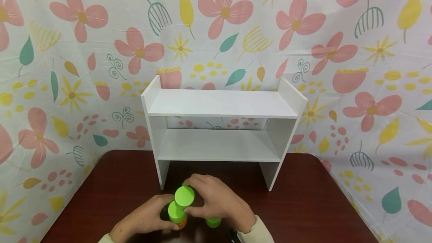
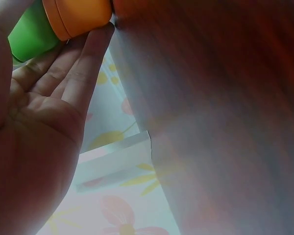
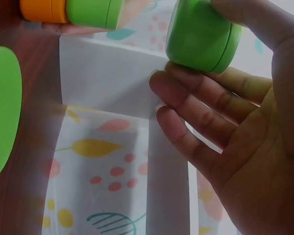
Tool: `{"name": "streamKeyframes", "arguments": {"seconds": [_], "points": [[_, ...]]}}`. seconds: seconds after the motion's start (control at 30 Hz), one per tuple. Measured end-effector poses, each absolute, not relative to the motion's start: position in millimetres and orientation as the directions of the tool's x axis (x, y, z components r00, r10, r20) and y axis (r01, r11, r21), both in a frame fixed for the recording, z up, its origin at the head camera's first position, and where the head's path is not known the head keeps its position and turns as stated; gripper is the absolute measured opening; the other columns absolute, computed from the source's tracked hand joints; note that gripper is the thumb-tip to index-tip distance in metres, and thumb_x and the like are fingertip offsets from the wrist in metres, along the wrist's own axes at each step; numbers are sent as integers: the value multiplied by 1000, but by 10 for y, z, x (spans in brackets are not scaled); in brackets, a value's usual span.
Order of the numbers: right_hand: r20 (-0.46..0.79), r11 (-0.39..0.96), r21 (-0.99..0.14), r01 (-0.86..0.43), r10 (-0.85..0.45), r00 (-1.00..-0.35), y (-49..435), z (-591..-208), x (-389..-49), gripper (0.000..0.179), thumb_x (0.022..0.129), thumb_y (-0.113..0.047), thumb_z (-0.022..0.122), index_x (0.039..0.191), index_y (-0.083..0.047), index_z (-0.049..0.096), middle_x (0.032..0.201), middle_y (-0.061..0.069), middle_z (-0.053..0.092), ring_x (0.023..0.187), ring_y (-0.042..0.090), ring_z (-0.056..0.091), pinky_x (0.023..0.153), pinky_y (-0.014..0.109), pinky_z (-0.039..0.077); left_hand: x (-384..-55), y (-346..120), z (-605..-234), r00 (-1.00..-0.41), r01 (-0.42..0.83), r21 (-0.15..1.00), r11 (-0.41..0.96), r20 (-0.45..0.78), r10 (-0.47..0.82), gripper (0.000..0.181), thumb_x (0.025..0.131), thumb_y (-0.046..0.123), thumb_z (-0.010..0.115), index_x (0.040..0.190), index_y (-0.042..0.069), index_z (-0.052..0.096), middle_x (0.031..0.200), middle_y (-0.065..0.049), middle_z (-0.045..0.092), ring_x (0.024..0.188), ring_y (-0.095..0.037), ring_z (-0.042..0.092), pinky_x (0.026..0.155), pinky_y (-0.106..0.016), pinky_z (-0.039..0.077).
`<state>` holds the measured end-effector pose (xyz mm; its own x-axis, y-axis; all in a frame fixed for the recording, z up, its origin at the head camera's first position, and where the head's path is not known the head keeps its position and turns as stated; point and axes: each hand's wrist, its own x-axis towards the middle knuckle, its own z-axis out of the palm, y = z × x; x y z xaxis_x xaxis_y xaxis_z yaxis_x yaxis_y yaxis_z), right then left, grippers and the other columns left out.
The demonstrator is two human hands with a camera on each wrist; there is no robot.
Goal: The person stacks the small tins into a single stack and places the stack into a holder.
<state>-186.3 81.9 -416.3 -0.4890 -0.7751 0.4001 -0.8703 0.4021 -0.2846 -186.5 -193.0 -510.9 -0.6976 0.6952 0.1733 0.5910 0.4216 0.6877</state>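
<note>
My left hand [image 1: 146, 215] holds a stack of two small round jars, a green jar [image 1: 177, 212] on top of an orange jar [image 1: 182, 223]. In the left wrist view the fingers lie along the orange jar [image 2: 83, 17], whose base is at the tabletop. My right hand [image 1: 216, 200] pinches another green jar [image 1: 184, 197] between thumb and fingers. The right wrist view shows this held green jar [image 3: 201, 36] tilted and apart from the stack. A further green jar [image 1: 213, 222] stands on the table below my right hand.
A white two-tier shelf [image 1: 219, 143] stands behind my hands on the dark red-brown table [image 1: 303, 205]. Its side panels rise above the top board. A floral cloth [image 1: 216, 29] hangs behind and around the table. Something black [image 1: 232, 235] shows by the right sleeve.
</note>
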Motion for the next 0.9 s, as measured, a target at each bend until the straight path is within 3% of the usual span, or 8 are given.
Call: {"name": "streamKeyframes", "arguments": {"seconds": [0.37, 0.6, 0.9], "points": [[410, 392, -257, -883, -784, -467, 739, -4176, -1874, 49, 90, -42, 83, 128, -16, 65, 114, -11, 65, 96, 8, 66, 88, 13, 50, -1871, -1918, -5101, -702, 571, 713, 408, 166, 693, 51, 89, 43, 87, 133, 34, 63, 124, 16, 69, 114, -6, 66, 100, -32, 56], [385, 391, -286, -875, -789, -479, 681, -4174, -1874, 46, 92, -42, 82, 127, -17, 67, 113, -11, 66, 95, 0, 60, 87, 12, 49, -1862, -1914, -5103, -703, 585, 700, 410, 186, 686, 46, 88, 42, 89, 126, 35, 65, 118, 17, 70, 110, -5, 67, 97, -30, 56], [376, 383, -285, -879, -799, -470, 645, -4224, -1894, 46, 91, -42, 84, 127, -19, 66, 114, -13, 65, 96, -1, 60, 87, 11, 48, -1844, -1918, -5113, -702, 592, 696, 407, 197, 685, 45, 88, 41, 89, 126, 35, 65, 118, 17, 70, 110, -4, 67, 98, -30, 56]]}}
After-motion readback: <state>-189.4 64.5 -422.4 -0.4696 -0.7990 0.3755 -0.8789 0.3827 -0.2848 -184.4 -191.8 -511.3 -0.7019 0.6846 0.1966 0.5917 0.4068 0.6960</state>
